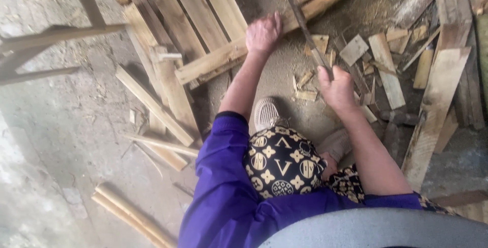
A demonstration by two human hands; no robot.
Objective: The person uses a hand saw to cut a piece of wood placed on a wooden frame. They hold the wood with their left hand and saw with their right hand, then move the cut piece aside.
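Your left hand [263, 33] presses flat, fingers spread, on a long wooden plank [264, 37] lying slantwise across other boards [188, 9] on the floor. Your right hand [336, 88] has its fingers closed around the handle end of a long dark blade [302, 22] that crosses the plank just beside the left hand. Short offcuts [356, 50] and sawdust lie around the blade; more planks [437, 100] lie to the right, and pale sticks [132, 215] lie near your left knee.
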